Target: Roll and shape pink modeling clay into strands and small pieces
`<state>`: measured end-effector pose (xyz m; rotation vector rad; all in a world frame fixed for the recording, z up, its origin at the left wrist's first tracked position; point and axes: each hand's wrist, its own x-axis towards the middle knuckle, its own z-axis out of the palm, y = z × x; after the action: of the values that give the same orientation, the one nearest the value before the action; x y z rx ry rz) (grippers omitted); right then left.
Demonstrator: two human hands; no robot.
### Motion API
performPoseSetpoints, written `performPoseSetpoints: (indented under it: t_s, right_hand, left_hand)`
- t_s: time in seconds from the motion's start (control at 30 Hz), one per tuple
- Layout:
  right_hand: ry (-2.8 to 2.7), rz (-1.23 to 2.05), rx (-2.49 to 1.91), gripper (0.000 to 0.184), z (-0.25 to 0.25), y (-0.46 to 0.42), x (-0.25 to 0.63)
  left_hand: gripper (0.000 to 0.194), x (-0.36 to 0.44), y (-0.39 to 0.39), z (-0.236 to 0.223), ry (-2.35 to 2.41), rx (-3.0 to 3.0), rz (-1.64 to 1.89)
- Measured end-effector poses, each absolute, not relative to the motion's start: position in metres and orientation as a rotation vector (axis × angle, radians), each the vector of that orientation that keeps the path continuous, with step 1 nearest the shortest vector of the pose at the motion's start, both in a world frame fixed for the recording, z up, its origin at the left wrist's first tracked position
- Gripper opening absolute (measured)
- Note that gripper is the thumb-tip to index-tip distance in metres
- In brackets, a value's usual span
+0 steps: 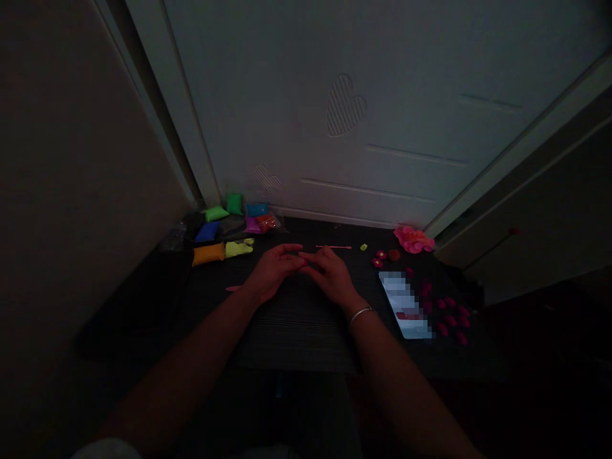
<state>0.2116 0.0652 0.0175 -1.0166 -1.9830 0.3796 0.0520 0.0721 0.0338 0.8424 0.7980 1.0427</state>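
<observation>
My left hand (275,271) and my right hand (331,273) meet at the fingertips over the middle of the dark table. Between them they pinch a small red piece of modelling clay (304,260), mostly covered by the fingers. A thin pink modelling tool (333,247) lies just beyond my right hand. Under my left forearm, the tip of another pink tool (233,289) sticks out. Farther right are small dark-pink clay flowers (377,262) with pale centres, a brown-red lump (394,255) and a yellow-green bit of clay (364,247).
Clay packets lie at the back left, among them an orange one (208,255), an opened yellow one (239,247) and a blue one (208,231). On the right are a lit phone (404,306), several dark-pink pieces (450,320) and a pink flower-like thing (414,240). A white panel (287,127) rises behind the table.
</observation>
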Motion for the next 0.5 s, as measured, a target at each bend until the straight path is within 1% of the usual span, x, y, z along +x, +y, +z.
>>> performPoseSetpoints:
  t_s: [0.13,0.27,0.37,0.5]
  right_hand:
    - [-1.974,0.351,-1.036,0.021,0.0179,0.0649,0.2113]
    - [-1.964,0.338,-1.055,0.020,0.0202,0.0650,0.2110]
    - [-1.948,0.337,-1.063,0.020,0.0204,0.0653,0.2111]
    - [-1.942,0.358,-1.039,0.024,0.0206,0.0645,0.2110]
  left_hand:
    - [0.039,0.0520,0.0725,0.0331,0.777,0.831,1.012]
    - [0.033,0.0509,0.0732,0.0329,0.717,0.782,1.004]
    - [0.035,0.0500,0.0733,0.0327,0.697,0.769,0.999]
    - [0.037,0.0491,0.0724,0.0325,0.671,0.767,0.982]
